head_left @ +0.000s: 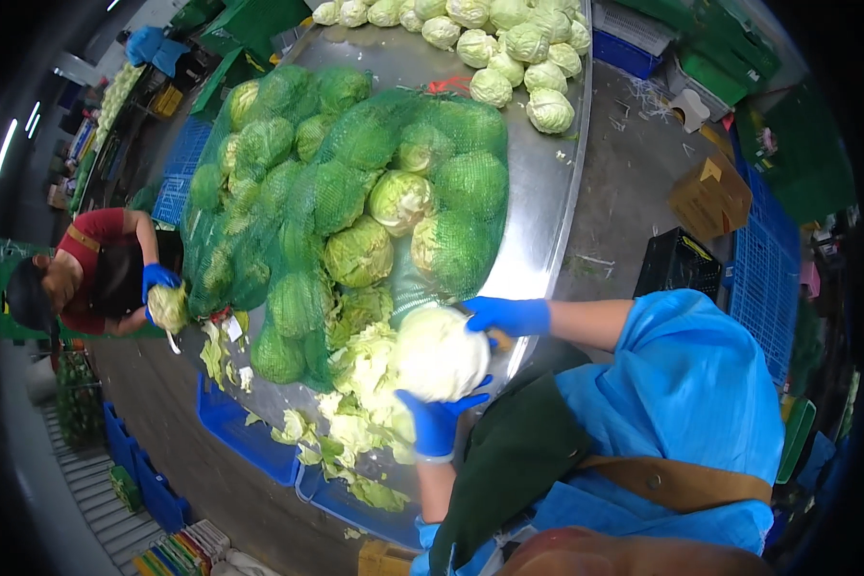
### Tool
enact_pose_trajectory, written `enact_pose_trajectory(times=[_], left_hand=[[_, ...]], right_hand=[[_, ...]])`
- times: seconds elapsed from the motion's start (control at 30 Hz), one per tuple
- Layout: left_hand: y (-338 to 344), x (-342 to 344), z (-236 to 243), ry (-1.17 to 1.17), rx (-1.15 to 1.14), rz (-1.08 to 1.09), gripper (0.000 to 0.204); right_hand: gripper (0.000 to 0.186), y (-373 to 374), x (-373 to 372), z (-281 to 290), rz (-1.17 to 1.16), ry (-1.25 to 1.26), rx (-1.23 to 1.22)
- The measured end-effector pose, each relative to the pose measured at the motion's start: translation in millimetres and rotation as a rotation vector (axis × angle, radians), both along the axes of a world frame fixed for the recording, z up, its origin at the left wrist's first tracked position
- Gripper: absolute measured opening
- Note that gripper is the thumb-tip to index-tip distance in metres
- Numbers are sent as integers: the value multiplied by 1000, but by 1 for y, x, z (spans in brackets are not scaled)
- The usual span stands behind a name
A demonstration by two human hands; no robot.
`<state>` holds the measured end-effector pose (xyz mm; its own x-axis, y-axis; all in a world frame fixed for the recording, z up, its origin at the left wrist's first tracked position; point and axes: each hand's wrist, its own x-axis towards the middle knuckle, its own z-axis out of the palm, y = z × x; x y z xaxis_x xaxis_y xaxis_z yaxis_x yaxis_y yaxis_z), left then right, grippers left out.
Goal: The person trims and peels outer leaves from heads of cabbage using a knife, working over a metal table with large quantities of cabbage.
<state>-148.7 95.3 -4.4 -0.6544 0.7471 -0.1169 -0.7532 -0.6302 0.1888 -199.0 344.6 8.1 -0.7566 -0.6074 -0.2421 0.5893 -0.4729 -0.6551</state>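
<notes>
A pale, trimmed cabbage (442,355) is between my two blue-gloved hands at the near edge of the metal table. My left hand (436,422) grips it from below, fingers curved along its underside. At its upper right, my right hand (507,315) is closed around a tool with an orange-brown handle (497,338); its working end is hidden. Loose cabbage leaves (363,370) lie just left of the cabbage. Beyond them, green mesh sacks (288,221) full of cabbages cover much of the table, and several cabbages show at one sack's open mouth.
Trimmed cabbages (509,43) are piled at the table's far end. Across the table to the left, a co-worker (101,269) in blue gloves holds another cabbage (168,307). Blue bins (245,432) stand under the left edge. A cardboard box (708,197) and black crate (680,264) sit at right.
</notes>
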Motion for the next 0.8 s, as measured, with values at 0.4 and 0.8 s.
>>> enact_pose_trajectory(times=[0.4, 0.8], left_hand=[[18, -7, -36, 1036, -1557, 106, 29], [-16, 0, -74, 1669, -2105, -203, 57]], right_hand=[[61, 175, -59, -28, -949, 12, -293], [42, 264, -345, -52, -1253, 29, 3]])
